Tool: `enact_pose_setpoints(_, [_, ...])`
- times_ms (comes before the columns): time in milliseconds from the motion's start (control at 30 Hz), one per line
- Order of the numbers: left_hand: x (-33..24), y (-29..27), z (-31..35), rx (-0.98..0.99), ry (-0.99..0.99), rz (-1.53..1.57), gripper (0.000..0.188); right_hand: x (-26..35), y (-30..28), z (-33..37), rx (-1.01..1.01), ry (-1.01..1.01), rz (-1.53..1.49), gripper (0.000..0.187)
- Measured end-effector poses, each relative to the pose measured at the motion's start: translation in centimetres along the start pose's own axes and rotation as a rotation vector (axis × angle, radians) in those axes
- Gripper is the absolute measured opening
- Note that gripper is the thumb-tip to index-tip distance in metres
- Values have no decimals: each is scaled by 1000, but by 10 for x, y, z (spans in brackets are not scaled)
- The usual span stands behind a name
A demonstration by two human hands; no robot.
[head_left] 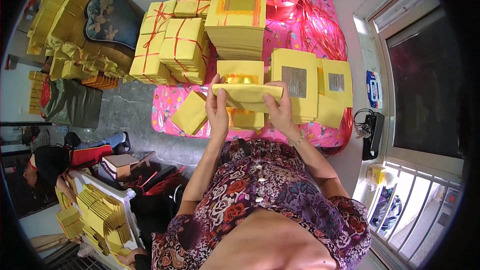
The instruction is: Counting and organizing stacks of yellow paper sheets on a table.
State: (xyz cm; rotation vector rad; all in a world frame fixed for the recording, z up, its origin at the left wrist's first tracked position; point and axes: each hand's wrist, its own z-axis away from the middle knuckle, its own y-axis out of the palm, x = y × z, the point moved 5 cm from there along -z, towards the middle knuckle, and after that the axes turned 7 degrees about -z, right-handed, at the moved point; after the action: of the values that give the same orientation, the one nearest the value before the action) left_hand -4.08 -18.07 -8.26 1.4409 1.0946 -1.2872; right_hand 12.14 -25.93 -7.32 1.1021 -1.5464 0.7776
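Note:
Between my two hands a folded piece of yellow paper (245, 95) is held by its ends. My left hand (218, 110) pinches the left end, thumb toward me. My right hand (281, 112) grips the right end the same way, a beaded bracelet on its wrist. Under the held paper lies yellow paper with a shiny gold and orange patch (242, 67), partly covered. To the right sits a stack of yellow sheets with silver foil squares (295, 80). A small yellow packet (190, 113) lies slantwise left of my left hand.
A pink patterned cloth (165, 105) covers the table. At its back are a tall yellow paper stack (235, 20), bundles tied with red ribbon (182, 45) and loose red ribbon (310, 15). At lower left another person (52, 165) handles yellow paper stacks (102, 210).

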Motion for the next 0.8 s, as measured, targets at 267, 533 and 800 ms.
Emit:
enact_pose_setpoints(267, [4,-6,-5,-124,-30,75,40,6,11,-2,-5,-161,128,27])
enact_pose_setpoints(533, [-3,-23,-23,220,-107,36,40,-5,-2,-4,-65,67,-153,18])
enact_pose_setpoints(800, [-5,-9,-16,431,-202,57,26,-12,-18,5,-68,225,-395,12])
